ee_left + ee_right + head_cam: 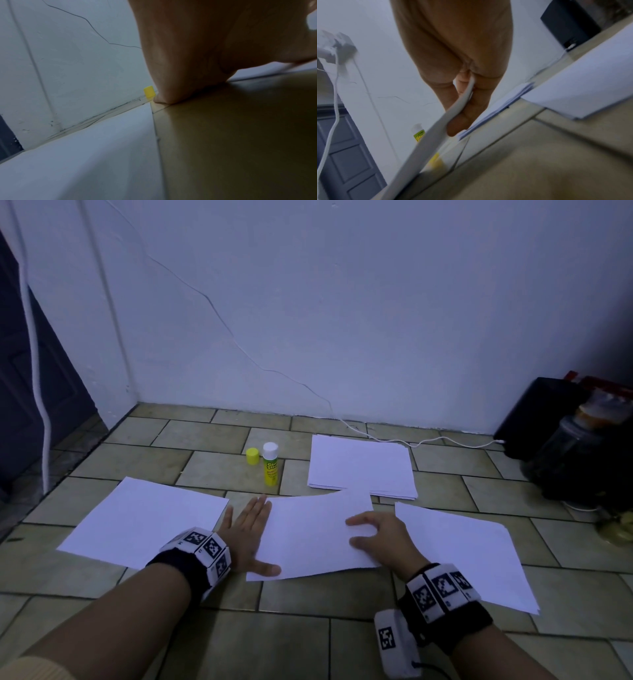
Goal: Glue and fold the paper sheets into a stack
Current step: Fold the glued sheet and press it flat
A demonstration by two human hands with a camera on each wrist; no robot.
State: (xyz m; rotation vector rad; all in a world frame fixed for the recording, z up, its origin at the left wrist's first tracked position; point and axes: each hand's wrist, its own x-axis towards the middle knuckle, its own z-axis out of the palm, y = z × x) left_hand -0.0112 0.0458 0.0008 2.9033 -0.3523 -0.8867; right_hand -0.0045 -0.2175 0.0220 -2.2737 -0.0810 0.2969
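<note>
The left hand (247, 534) is laid flat on the tiled floor (308, 628), fingers straight and together, thumb spread out towards the near left corner of the middle sheet (308, 537); nothing is gripped by it. In the left wrist view the palm (180, 60) is seen pressed down on a tile, with the left sheet (85, 155) lying just beside it.

The right hand (380, 537) is curled over the right part of the middle sheet, and the paper's edge is pinched between thumb and fingers (the right wrist view shows the edge (453, 112) lifted off the floor and running between the fingers (467, 116)).

Three single sheets are spread in a row on the floor: the left sheet (144, 522), the middle sheet and the right sheet (472, 556). A pile of paper (361, 465) is set behind them, partly overlapped by the far corner of the middle sheet. A glue stick (270, 463) stands upright beside the pile, uncapped, with its yellow cap (252, 456) placed just to its left
</note>
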